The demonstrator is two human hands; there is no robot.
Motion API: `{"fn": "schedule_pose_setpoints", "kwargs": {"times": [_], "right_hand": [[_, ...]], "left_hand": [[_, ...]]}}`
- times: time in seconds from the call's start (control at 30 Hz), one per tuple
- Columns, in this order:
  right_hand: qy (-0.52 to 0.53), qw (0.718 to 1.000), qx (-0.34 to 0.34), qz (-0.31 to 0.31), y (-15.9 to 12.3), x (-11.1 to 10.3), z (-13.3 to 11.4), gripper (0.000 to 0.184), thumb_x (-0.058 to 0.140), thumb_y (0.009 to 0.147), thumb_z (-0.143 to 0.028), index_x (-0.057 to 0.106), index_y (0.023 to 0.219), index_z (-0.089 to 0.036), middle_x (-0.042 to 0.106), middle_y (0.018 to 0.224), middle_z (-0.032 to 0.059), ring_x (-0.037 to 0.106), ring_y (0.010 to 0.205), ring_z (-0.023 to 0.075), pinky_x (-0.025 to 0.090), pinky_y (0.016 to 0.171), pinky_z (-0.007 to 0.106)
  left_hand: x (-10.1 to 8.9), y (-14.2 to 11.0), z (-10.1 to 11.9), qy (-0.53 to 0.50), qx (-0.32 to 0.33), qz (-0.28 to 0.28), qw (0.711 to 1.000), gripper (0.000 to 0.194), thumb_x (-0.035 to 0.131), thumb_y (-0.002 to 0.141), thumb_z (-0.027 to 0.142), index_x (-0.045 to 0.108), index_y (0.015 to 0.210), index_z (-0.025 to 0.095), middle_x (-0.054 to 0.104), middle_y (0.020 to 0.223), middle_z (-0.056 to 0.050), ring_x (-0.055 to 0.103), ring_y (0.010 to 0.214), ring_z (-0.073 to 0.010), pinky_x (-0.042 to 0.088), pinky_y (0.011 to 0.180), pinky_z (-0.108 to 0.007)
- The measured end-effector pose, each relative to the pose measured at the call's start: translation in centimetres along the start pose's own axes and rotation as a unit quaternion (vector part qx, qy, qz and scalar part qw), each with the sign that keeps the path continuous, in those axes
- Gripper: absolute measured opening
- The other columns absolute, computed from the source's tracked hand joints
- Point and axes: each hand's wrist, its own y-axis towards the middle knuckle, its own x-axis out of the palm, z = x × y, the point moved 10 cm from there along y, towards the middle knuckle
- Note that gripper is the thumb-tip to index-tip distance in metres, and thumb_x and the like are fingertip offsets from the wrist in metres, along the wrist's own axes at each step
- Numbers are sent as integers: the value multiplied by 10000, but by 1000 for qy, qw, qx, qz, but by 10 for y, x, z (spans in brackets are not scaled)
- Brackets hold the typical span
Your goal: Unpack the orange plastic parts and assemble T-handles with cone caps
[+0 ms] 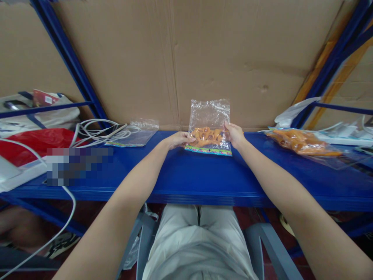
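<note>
Holding clear bag of orange pieces [209, 134] upright at back edge of blue surface [204, 175], about mid-length. Left hand [178, 140] grasps bag's lower left side, right hand [234, 134] grasps its right side. Colorful strip runs along bag's bottom; clear top stands above the orange pieces. Flat clear bag [136, 134] and white cables [100, 130] near back edge, left. Second bag of orange pieces [301, 143] lies toward back right corner. Red bag [37, 142] at left end.
</note>
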Motion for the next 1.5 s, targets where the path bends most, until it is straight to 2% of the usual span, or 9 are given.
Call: {"fn": "schedule_pose_setpoints", "kwargs": {"times": [0.17, 0.3, 0.53, 0.8, 1.0, 1.1, 1.2, 1.37, 1.5], "right_hand": [[42, 998, 8, 36, 3, -6, 4, 329, 759, 841, -382, 549, 660, -206, 519, 576, -53, 421, 440, 83, 376, 437, 226], [21, 999, -2, 44, 5, -8, 5, 358, 756, 841, -366, 509, 629, -215, 402, 495, -80, 343, 403, 74, 311, 411, 216], [-22, 999, -42, 26, 6, -11, -2, 408, 753, 836, -490, 497, 644, -236, 276, 404, -103, 297, 394, 90, 296, 409, 228], [-23, 998, -31, 54, 0, -11, -5, 375, 703, 894, -477, 504, 698, -226, 277, 406, -106, 284, 404, 67, 268, 419, 207], [-6, 998, -34, 47, 2, -11, -5, 331, 725, 865, -437, 512, 714, -234, 275, 413, -118, 270, 374, 70, 246, 398, 212], [-2, 999, -42, 13, 2, -3, -6, 320, 764, 813, -461, 544, 748, -238, 263, 425, -126, 258, 356, 68, 215, 381, 208], [1, 998, -31, -52, -3, 15, -5, 284, 768, 803, -444, 583, 776, -231, 277, 431, -125, 246, 346, 60, 190, 367, 201], [24, 994, 8, -106, -16, 37, 0, 264, 737, 836, -357, 564, 711, -201, 361, 445, -106, 261, 343, 45, 199, 348, 188], [47, 995, 21, -81, -20, 37, 1, 312, 733, 860, -413, 574, 709, -190, 417, 466, -93, 313, 353, 48, 248, 349, 184]], "left_hand": [[12, -5, -4, 45, -23, -61, 997, 400, 904, 686, 298, 565, 503, 190, 415, 375, 56, 396, 359, -76, 387, 429, -213], [18, -10, -6, 57, -38, -96, 993, 454, 913, 670, 372, 552, 461, 191, 380, 336, 54, 362, 334, -73, 384, 406, -214], [14, -6, -7, -51, -40, -94, 993, 295, 890, 707, 348, 666, 681, 158, 673, 611, -33, 578, 478, -102, 410, 444, -194], [9, -4, -7, -43, -30, -73, 996, 301, 871, 730, 289, 614, 630, 168, 593, 526, 8, 504, 419, -70, 392, 439, -190], [8, -7, -7, -47, -36, -64, 996, 278, 870, 732, 275, 619, 688, 166, 623, 553, 5, 563, 458, -93, 418, 461, -193], [3, -6, -1, -86, -18, -25, 996, 260, 817, 807, 333, 633, 759, 156, 697, 654, -36, 600, 494, -103, 438, 477, -198], [-11, -5, 6, -117, 9, 66, 991, 299, 706, 907, 427, 632, 803, 157, 700, 644, -37, 573, 453, -92, 432, 468, -190], [-38, -13, 20, -105, 63, 237, 964, 342, 530, 1022, 352, 557, 736, 167, 443, 392, 81, 369, 307, -60, 257, 370, -157], [-35, -17, 26, -102, 80, 248, 960, 327, 528, 1020, 312, 547, 727, 169, 272, 349, 130, 257, 286, -54, 239, 364, -151]]}}
